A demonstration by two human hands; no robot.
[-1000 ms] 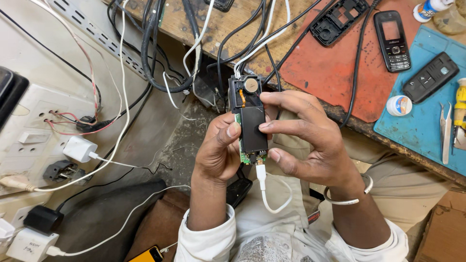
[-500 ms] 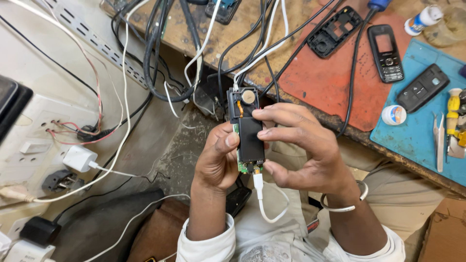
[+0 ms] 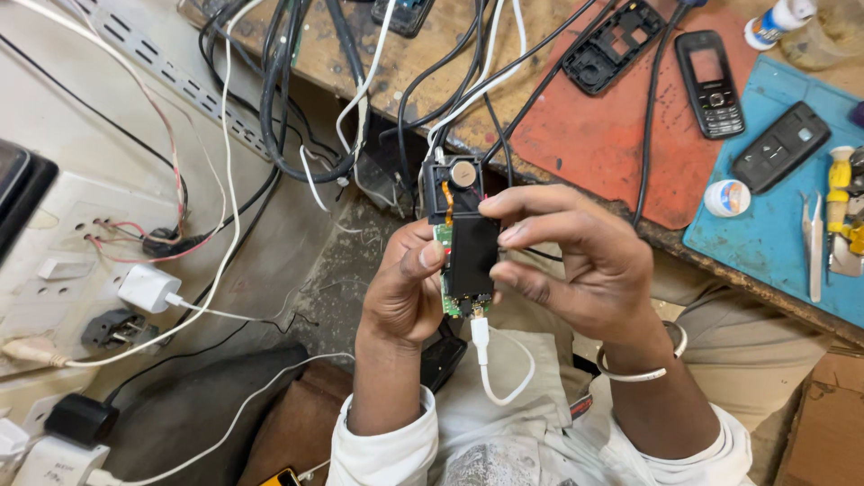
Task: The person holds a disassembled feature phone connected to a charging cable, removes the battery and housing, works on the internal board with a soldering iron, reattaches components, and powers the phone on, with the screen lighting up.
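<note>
- A cluttered table [image 3: 432,54] with tangled cables lies behind.
- The left hand [image 3: 405,288] and right hand [image 3: 576,270] both pinch the opened phone board [image 3: 468,243], held above the lap.
- A white cable [image 3: 490,360] is plugged in below; the step seems testing, which needs a steady grip.

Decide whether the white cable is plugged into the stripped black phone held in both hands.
Plugged in: the white cable has its connector seated in the bottom edge of the stripped black phone.

The person is wearing a white long-sleeved shirt, its cuffs [image 3: 382,445] sitting pushed up above the wrists. A thin white bangle [image 3: 641,367] is circling the right wrist, and beige trousers [image 3: 765,346] are covering the legs.
</note>
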